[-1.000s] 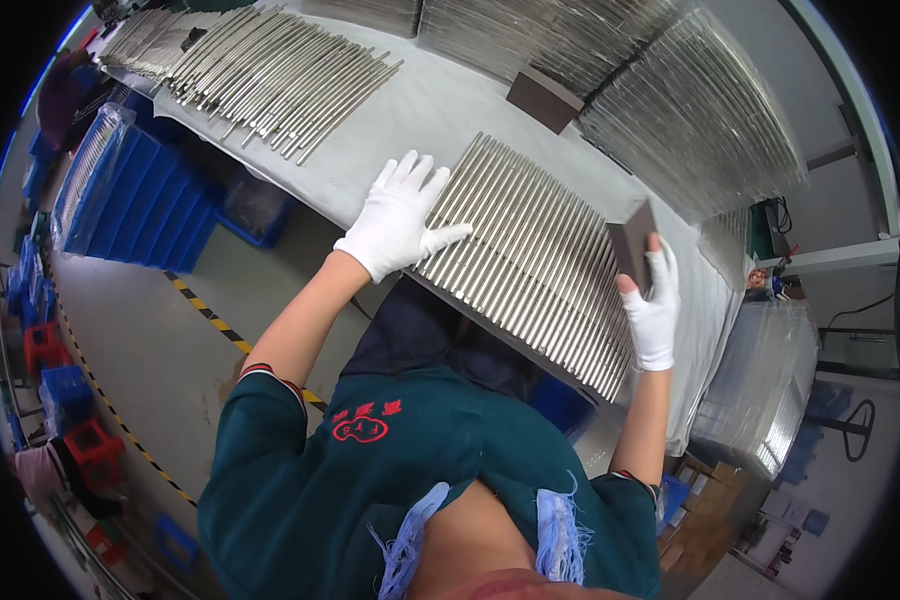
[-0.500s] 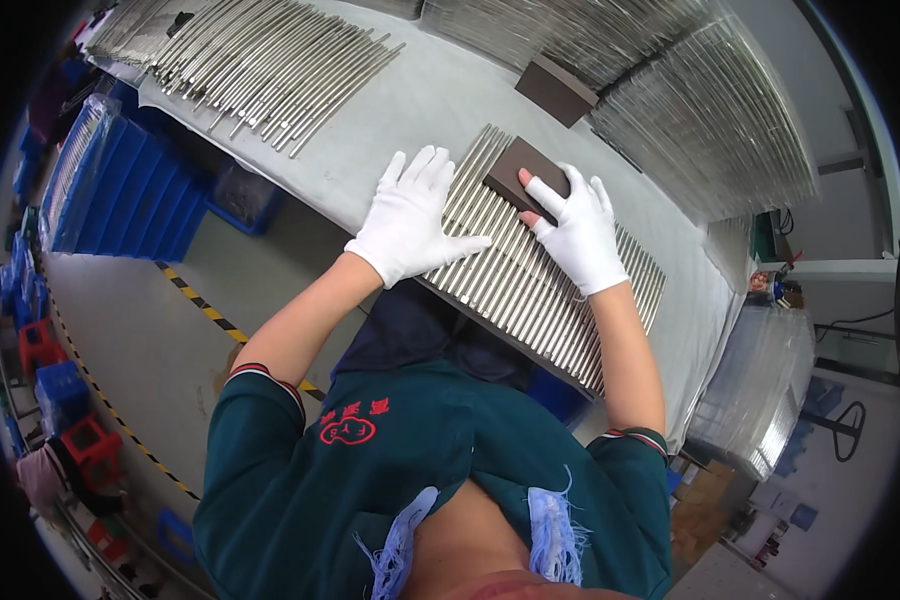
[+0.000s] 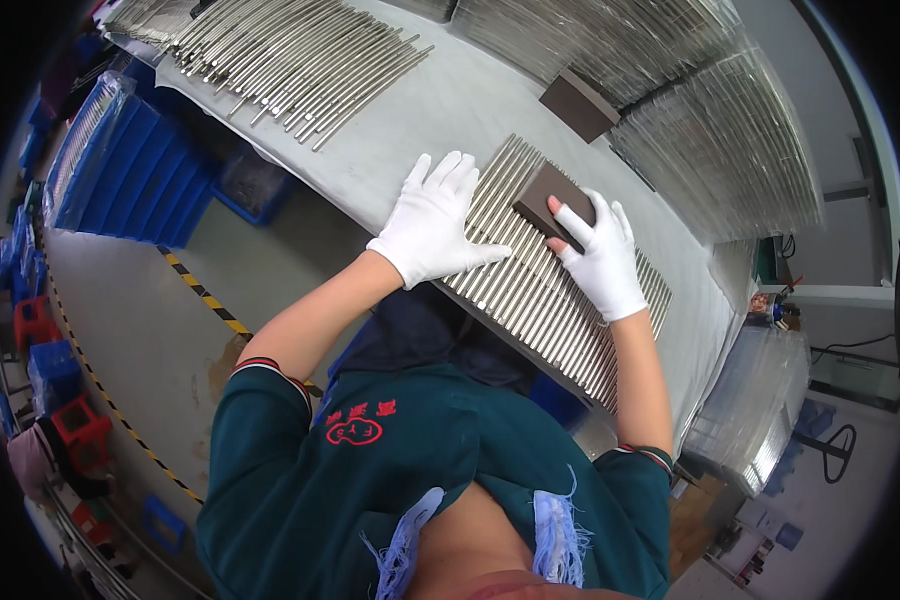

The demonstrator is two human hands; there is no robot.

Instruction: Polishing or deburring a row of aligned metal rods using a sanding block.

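Note:
A row of thin metal rods (image 3: 530, 290) lies side by side at the table's near edge. My left hand (image 3: 436, 225), in a white glove, rests flat on the row's left side, its fingers spread and thumb reaching over the rods. On top of the rods sits a brown sanding block (image 3: 546, 200). My right hand (image 3: 604, 262) grips this block from its right side; its white glove leaves the tips of the thumb and a finger bare. The undersides of the block and of both palms are hidden.
More loose metal rods (image 3: 300, 65) lie at the table's far left. A second brown block (image 3: 578, 105) stands before plastic-wrapped stacks of rods (image 3: 710, 130) at the back right. Stacked blue bins (image 3: 135, 170) stand on the floor to the left. White covering (image 3: 370, 120) lies over the table.
The whole view has shifted, so the table appears farther right and slightly lower. Against the rods, my right hand and the block have slid a little nearer; my left hand stays in place.

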